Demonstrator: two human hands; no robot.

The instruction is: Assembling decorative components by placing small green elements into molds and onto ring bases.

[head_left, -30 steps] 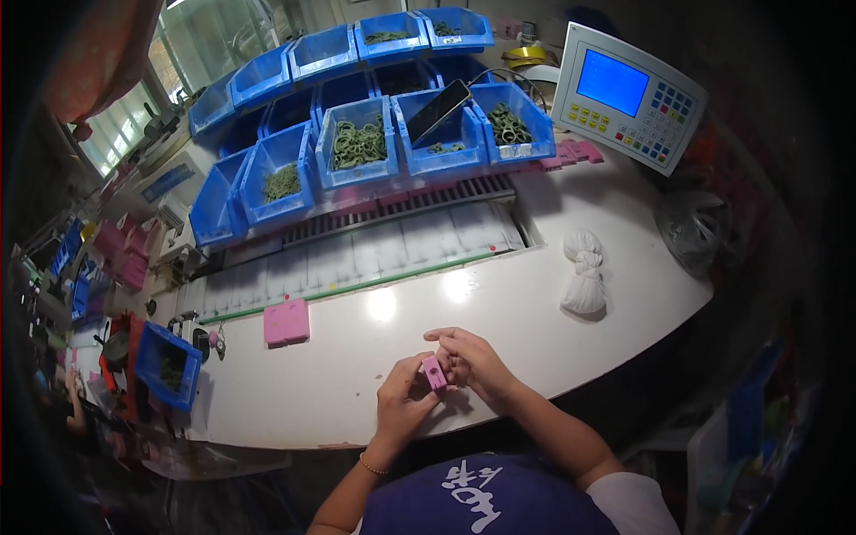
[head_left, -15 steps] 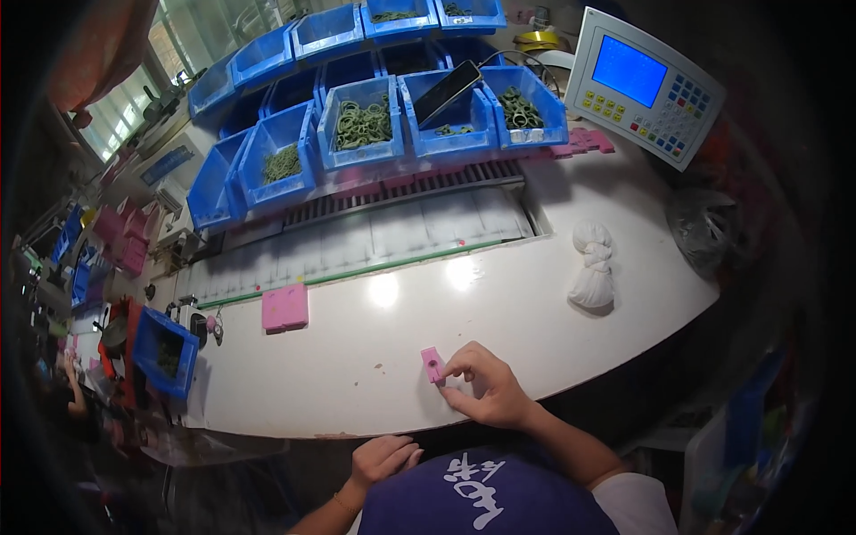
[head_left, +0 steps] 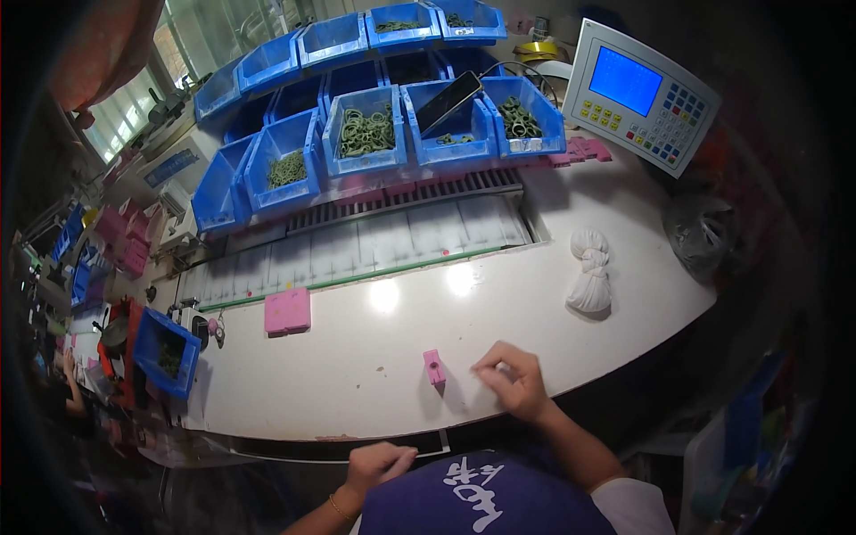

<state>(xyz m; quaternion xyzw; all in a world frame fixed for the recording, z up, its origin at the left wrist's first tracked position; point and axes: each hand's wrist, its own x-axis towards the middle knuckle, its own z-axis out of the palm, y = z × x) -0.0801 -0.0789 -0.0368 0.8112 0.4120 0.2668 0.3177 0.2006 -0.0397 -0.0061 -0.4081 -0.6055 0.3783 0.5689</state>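
Observation:
A small pink block [head_left: 434, 378] with a round dark hole stands on the white worktable near its front edge. To its right, apart from it, my right hand [head_left: 517, 383] hovers over the tabletop. Thumb and fingertips are drawn together; whatever they may hold is too small to make out. Below the table's front edge my left hand [head_left: 376, 465] is curled at the light rim of a pulled-out drawer [head_left: 443, 441]. The drawer's inside is mostly dark.
Blue bins [head_left: 364, 134] with green rings stand in tiers at the back, a phone [head_left: 450, 102] lying across one. A pink slab [head_left: 287, 312] lies left. To the right are a knotted white cloth bundle [head_left: 590, 272] and a keypad display unit [head_left: 637, 98].
My right hand has left the pink block and moved right. The drawer rim has come into view under the table edge, and my left hand is lower, at that rim.

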